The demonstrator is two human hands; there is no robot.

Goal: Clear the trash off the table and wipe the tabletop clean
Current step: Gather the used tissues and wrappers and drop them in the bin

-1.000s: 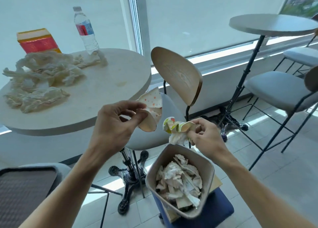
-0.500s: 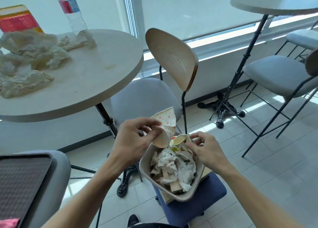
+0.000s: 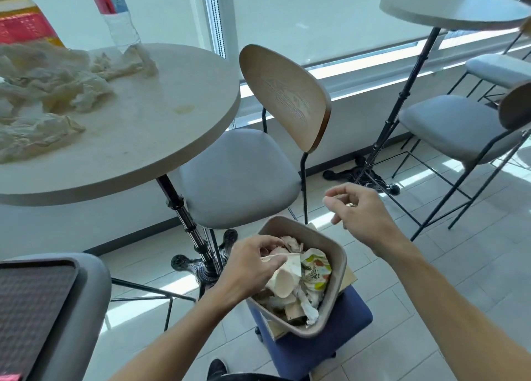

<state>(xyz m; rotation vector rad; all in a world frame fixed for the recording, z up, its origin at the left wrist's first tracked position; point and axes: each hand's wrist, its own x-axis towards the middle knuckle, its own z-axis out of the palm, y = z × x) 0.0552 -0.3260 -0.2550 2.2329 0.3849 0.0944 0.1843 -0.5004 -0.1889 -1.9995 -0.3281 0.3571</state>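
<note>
**Paper cup goes into the bin beside the littered tabletop**

The tan bin (image 3: 339, 254) sits on a blue stool (image 3: 330, 349), just below and in front of the grey chair (image 3: 238, 176). It is nearly full of crumpled paper and wrappers. The left hand (image 3: 247, 265) reaches over the bin's near left rim, its fingers pinched on a flattened paper cup (image 3: 284, 277) that lies on top of the trash inside. A printed wrapper (image 3: 316, 268) rests in the bin just right of the cup.

The right hand (image 3: 359, 211) hovers above the bin's far right corner, clear of it, fingers loosely curled with the thumb near the fingertips; whether a tiny scrap is between them cannot be told.

Up and left of the bin, the round tabletop (image 3: 161, 139) holds a heap of crumpled napkins (image 3: 48, 93), a water bottle (image 3: 117, 15) and a red and yellow carton (image 3: 26, 21) at its far edge. A yellowish stain (image 3: 184, 109) marks the bare surface toward the chair.
</note>
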